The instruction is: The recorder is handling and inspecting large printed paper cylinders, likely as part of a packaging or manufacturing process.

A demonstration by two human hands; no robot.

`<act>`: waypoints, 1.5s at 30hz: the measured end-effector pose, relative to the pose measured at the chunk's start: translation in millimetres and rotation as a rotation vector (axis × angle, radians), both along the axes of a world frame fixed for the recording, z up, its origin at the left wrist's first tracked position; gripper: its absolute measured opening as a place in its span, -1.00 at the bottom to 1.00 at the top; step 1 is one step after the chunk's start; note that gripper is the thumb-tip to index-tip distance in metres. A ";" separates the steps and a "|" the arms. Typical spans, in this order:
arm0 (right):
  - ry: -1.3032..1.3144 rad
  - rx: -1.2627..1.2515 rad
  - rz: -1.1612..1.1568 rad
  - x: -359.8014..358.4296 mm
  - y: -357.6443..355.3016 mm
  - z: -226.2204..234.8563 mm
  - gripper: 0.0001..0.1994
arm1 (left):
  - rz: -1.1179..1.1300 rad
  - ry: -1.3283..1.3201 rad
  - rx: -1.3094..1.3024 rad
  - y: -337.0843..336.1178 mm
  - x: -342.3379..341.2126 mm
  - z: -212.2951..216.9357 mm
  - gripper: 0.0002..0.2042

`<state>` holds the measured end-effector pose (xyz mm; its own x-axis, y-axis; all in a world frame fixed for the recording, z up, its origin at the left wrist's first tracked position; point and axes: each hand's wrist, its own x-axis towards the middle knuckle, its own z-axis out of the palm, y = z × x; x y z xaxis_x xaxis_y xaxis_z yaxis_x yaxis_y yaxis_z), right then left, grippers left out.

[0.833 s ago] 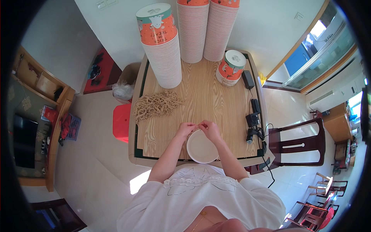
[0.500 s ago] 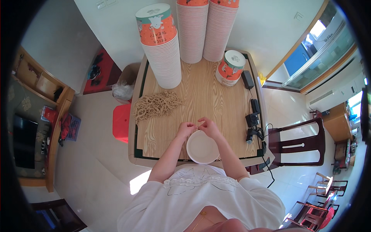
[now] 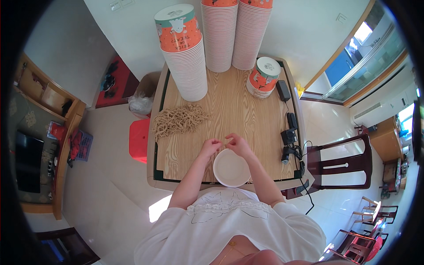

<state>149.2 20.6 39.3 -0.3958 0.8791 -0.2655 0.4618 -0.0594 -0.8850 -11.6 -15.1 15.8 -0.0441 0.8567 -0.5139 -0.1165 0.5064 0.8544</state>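
Note:
A white paper bucket (image 3: 232,169) stands at the near edge of the table, its round opening facing up. My left hand (image 3: 212,146) is at the bucket's far left rim, fingers pinched together. Just across from it, my right hand (image 3: 237,145) pinches at the far rim, thumb and forefinger close to the left fingertips. Whatever lies between the fingertips is too small to make out. Farther left, a tangled heap of tan twine cords (image 3: 181,121) lies on the wood-grain table (image 3: 227,106).
Tall stacks of nested paper buckets (image 3: 187,70) rise at the table's back. A short orange stack (image 3: 263,79) is upside down at the far right. Black power adapters (image 3: 288,134) with cables line the right edge. A red stool (image 3: 139,140) and a dark chair (image 3: 342,163) flank the table.
Both hands stay at the far rim, with only a slight shift of the fingers. The bucket and the heap of cords have not moved.

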 end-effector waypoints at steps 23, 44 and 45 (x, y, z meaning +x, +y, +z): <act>0.064 0.002 0.004 5.1 5.6 -10.8 -0.72 | -0.136 -0.133 -0.064 10.2 -1.6 -4.3 -0.89; -0.067 -0.015 0.046 3.6 13.9 -9.4 -0.85 | -0.162 -0.168 -0.046 16.4 -2.4 1.3 -0.92; -0.088 -0.004 0.051 3.2 14.6 -10.0 -0.87 | -0.134 -0.210 -0.079 17.0 -2.7 2.6 -0.92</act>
